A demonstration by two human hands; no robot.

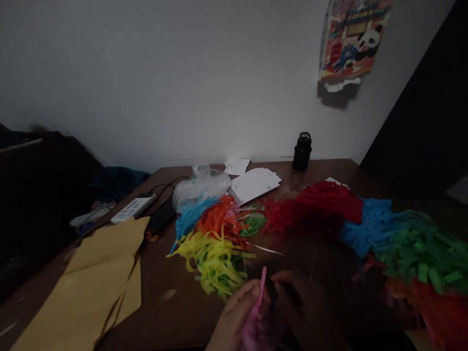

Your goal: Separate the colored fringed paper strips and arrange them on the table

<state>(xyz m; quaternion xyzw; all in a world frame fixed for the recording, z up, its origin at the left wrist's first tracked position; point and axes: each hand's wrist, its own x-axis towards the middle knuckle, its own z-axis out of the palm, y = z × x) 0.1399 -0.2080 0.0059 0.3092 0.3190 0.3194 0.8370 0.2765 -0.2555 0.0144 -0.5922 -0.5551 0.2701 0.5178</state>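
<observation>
At the front edge of the table, my left hand (240,312) pinches a pink paper tassel (258,317). Its twisted top strip points up between thumb and fingers, while the loose fringe hangs below. My right hand (305,304) is just right of it, fingers curled inward; dim light hides what they hold, if anything. A thin white string (268,250) runs along the table behind both hands. Left of the string lie yellow paper tassels (215,261), with orange tassels (223,217) and blue tassels (193,219) behind. Green tassels (254,222) sit beside the orange ones.
Red tassels (310,204), blue fringe (373,224) and green fringe (427,251) stretch off rightward. Brown paper (98,273) covers the left side. Farther back are a plastic bag (204,185), white cards (256,184), a power strip (134,207) and a black bottle (302,152).
</observation>
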